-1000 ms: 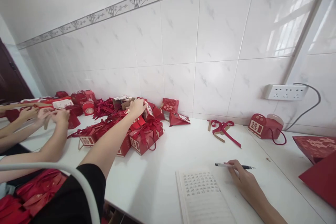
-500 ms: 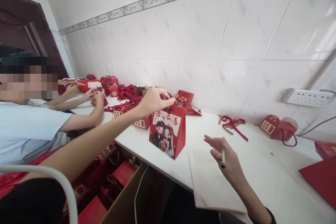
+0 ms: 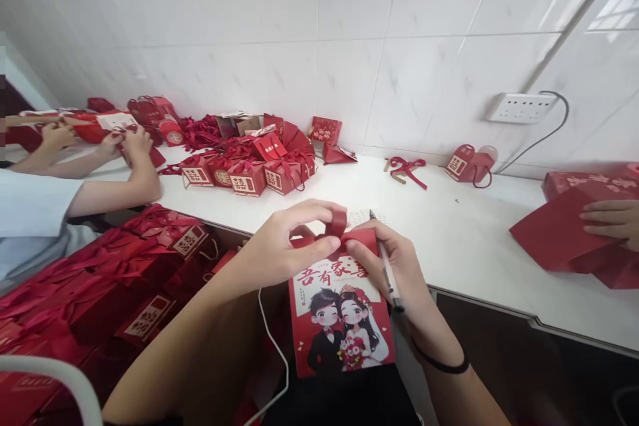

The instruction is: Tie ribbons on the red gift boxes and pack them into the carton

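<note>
A red gift box printed with a cartoon bride and groom stands close in front of me, near my lap. My left hand pinches a red ribbon loop at its top. On the other side, my right hand has its thumb and fingers at the box's upper right edge. A pen is also tucked between the fingers of that hand, slanting downward. Behind the box, a sheet with writing is mostly hidden.
Several small red boxes and ribbons cluster on the white table. A loose ribbon and another red box lie right. More red boxes fill the lower left. A person's hands work left; another hand touches red packaging.
My left hand has brought the gift box off the table toward me. My right hand, still with the pen, has come to the box's top. The view has turned right and down.
</note>
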`<state>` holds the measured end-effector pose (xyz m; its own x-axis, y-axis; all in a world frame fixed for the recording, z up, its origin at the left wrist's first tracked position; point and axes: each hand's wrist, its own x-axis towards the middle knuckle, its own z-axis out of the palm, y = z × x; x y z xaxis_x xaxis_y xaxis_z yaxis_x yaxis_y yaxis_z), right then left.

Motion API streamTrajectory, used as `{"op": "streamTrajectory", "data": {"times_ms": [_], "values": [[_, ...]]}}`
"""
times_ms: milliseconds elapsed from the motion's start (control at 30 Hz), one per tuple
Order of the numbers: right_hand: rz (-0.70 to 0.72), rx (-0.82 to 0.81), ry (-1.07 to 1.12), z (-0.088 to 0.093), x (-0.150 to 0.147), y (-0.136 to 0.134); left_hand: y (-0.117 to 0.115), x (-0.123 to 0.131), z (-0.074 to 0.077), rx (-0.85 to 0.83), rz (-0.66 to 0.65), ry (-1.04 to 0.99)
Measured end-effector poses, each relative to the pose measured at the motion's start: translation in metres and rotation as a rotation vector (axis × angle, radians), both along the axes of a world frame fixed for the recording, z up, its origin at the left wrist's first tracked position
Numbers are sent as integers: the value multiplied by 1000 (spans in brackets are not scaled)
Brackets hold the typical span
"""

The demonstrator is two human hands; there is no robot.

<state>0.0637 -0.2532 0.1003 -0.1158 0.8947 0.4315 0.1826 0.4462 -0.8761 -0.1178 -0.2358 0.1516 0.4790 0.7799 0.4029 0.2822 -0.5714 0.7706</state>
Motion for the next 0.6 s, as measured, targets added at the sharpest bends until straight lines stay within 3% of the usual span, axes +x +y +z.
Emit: {"op": "streamTrajectory", "data": {"times_ms": [233, 400, 600], "values": [[20, 8, -55, -2, 7, -4, -5, -1, -1, -18, 99, 32], [122, -43, 99, -15, 9, 8, 5, -20, 2, 2, -92, -138], [428, -230, 312, -28, -9, 11, 21, -5, -1, 21, -395, 96]]}}
